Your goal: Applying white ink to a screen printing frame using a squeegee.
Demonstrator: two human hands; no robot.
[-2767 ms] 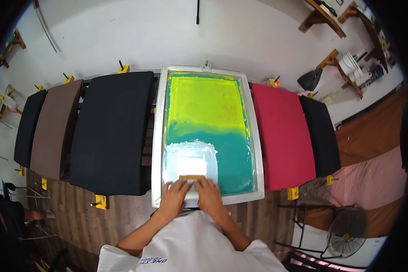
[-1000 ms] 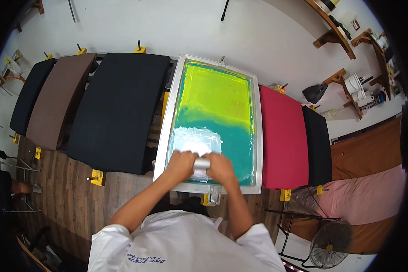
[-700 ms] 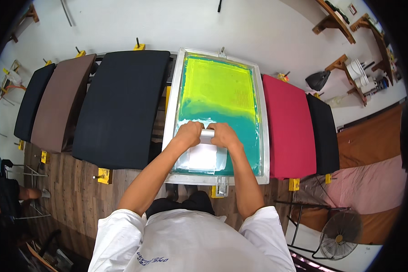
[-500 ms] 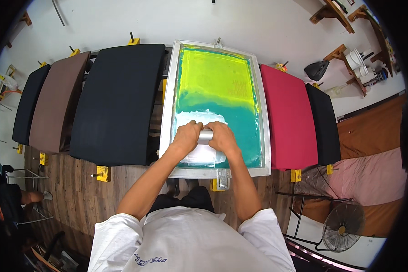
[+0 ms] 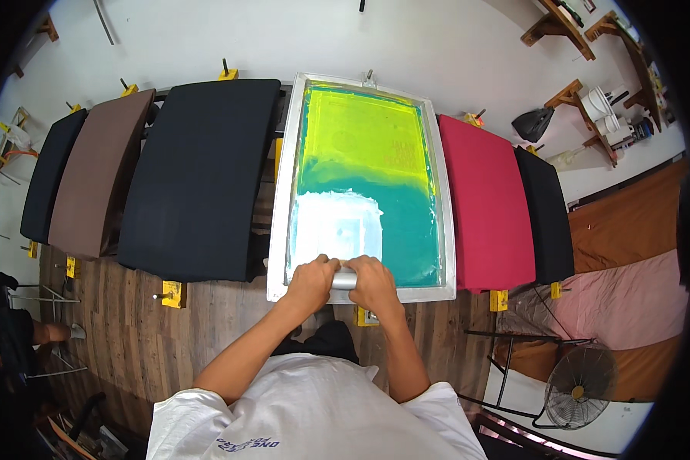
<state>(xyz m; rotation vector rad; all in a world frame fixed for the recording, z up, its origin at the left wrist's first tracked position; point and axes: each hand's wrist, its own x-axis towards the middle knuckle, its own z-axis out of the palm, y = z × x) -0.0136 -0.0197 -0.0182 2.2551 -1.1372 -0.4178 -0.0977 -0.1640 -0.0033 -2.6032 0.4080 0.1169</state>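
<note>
Both of my hands grip a squeegee (image 5: pixel 343 281) with a silver handle at the near edge of a screen-printing frame (image 5: pixel 446 230). My left hand (image 5: pixel 312 282) wraps the handle's left end, and my right hand (image 5: pixel 373 284) closes round its right end. The frame has a silver metal rim and a mesh that is yellow-green at the far half and teal nearer me. A white ink patch (image 5: pixel 336 222) covers the near left of the mesh, just beyond the squeegee. The squeegee's blade is hidden under the handle and my hands.
To the left are a large black fabric-covered board (image 5: pixel 195 176), a brown one (image 5: pixel 100 172) and a black one (image 5: pixel 52 176). A red board (image 5: pixel 487 203) and a black board (image 5: pixel 543 215) lie right. Yellow clamps (image 5: pixel 174 294) stick out. A standing fan (image 5: pixel 579 387) stands lower right.
Both hands have drawn the squeegee toward me, from the middle of the white patch to the frame's near edge. More of the white ink now shows behind it.
</note>
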